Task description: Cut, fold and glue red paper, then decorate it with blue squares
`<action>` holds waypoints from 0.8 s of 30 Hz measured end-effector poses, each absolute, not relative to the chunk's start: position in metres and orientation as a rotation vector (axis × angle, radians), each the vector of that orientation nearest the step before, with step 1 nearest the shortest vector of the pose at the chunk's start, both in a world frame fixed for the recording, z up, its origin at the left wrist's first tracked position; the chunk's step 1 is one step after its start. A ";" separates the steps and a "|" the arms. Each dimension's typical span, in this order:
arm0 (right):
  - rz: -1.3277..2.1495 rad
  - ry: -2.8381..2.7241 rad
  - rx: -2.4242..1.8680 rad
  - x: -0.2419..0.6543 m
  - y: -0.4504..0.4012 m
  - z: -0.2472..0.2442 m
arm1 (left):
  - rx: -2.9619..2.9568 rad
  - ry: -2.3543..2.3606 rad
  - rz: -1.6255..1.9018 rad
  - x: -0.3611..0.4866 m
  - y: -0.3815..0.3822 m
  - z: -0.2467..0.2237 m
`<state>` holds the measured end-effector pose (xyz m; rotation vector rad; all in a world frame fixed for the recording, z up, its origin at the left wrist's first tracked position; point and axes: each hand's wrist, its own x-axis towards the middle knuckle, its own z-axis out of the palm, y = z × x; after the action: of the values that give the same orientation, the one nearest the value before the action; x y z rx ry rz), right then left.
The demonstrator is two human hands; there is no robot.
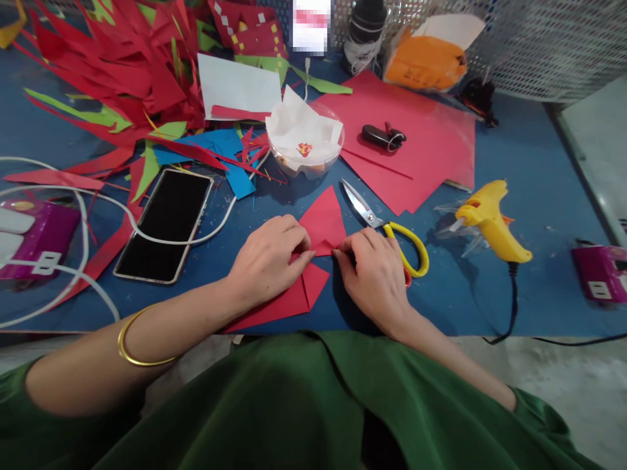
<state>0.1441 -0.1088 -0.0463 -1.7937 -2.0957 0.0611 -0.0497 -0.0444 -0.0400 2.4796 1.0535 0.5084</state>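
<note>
A folded piece of red paper (324, 219) lies on the blue table between my hands, its pointed end facing away from me. My left hand (274, 258) pinches its near left edge, fingers closed. My right hand (371, 274) has thumb and forefinger pressed together on its near right corner. Below my left hand lies more folded red paper (294, 294), partly covered by that hand; whether the two pieces join is hidden. Scissors (361, 203) with yellow handles rest just beyond my right hand, which hides part of them.
A phone (164, 225) lies at left under a white cable. A clear bowl (306, 160) with white paper stands ahead. Red sheets (392, 163) carry a black clip-like item (383, 137). A yellow glue gun (492, 219) stands right. Red paper strips (147, 72) heap at back left.
</note>
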 end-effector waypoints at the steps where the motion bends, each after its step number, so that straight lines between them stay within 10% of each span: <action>1: 0.071 -2.090 -1.790 0.145 -0.109 -0.046 | 2.487 1.065 0.513 -0.050 -0.045 -0.040; 24: 0.043 -2.352 -1.349 0.148 -0.142 -0.044 | 3.161 0.619 0.283 -0.056 -0.066 -0.035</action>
<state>0.1481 -0.1416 -0.0442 -1.3488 -2.3515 0.0434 -0.0560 -0.0658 -0.0347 3.1606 0.6193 0.2831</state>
